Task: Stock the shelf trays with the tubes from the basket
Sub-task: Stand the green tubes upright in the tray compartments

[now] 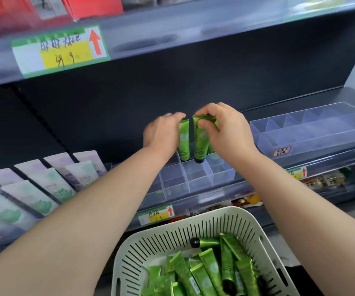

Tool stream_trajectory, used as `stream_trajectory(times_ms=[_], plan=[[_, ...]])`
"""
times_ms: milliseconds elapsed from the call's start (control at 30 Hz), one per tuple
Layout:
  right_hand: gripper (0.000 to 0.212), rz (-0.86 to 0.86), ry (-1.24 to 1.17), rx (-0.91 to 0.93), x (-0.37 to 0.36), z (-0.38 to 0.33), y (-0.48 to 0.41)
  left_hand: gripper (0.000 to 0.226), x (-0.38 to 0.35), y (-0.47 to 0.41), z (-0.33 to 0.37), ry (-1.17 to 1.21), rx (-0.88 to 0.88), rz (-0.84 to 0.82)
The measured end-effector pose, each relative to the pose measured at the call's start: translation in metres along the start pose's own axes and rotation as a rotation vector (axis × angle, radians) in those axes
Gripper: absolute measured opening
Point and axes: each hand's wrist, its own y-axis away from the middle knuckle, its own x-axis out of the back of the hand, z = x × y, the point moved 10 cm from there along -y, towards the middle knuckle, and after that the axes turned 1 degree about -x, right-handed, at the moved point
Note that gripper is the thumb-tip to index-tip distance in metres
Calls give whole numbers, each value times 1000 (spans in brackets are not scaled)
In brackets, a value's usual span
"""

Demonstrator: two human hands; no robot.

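A white slotted basket (157, 238) at the bottom centre holds several green tubes (206, 272) with black caps. On the middle shelf stands a clear divided tray (195, 178). My right hand (225, 129) pinches the flat top of a green tube (200, 144) that stands cap down over the tray's rear compartments. My left hand (163, 133) touches the top of another upright green tube (184, 139) just to its left. A third green tube (211, 149) shows partly behind my right hand.
A second clear divided tray (313, 129) sits on the shelf to the right. White and purple tubes (44, 182) fill trays on the left. Price labels (156, 214) hang on the shelf edges. Packaged goods lie on the shelf below, right.
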Motion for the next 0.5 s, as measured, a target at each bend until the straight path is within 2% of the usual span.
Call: stream_trajectory(times_ms=[233,500], plan=[[21,-36,149,47,-27,-13,-19,35,29,31,-18,55,-54,107],[34,-180,335,-4,-66,8,-16,34,30,45,-23,39,-46,50]])
